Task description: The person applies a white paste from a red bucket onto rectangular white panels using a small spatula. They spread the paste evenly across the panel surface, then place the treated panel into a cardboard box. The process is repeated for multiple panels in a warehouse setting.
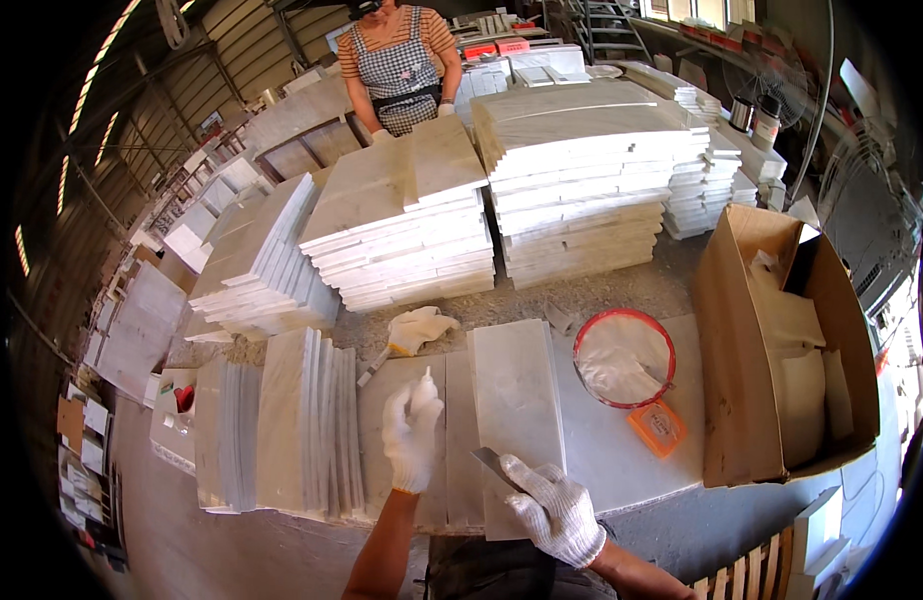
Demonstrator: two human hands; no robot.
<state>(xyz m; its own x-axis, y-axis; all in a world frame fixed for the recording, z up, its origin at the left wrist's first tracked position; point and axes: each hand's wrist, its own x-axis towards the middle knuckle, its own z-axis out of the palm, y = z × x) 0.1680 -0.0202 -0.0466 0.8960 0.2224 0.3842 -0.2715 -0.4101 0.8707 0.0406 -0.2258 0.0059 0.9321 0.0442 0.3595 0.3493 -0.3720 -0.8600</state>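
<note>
Both my hands wear white knit gloves. My left hand [412, 430] is closed around a small white tube or bottle with its tip pointing up, held over a pale marble tile [397, 395]. My right hand [554, 510] grips a flat metal scraper blade [490, 462], whose tip lies on the near end of a long white marble tile [517, 400] in front of me. Several tiles lie flat side by side on the grey worktable [622, 450].
A red-rimmed bowl [624, 358] holds white paste; an orange card [658, 428] lies beside it. An open cardboard box [782, 360] stands right. Tiles stand on edge [307, 425] at left. A crumpled rag [420, 328] lies behind. Tall tile stacks [582, 170] fill the back, where a person in an apron [400, 62] works.
</note>
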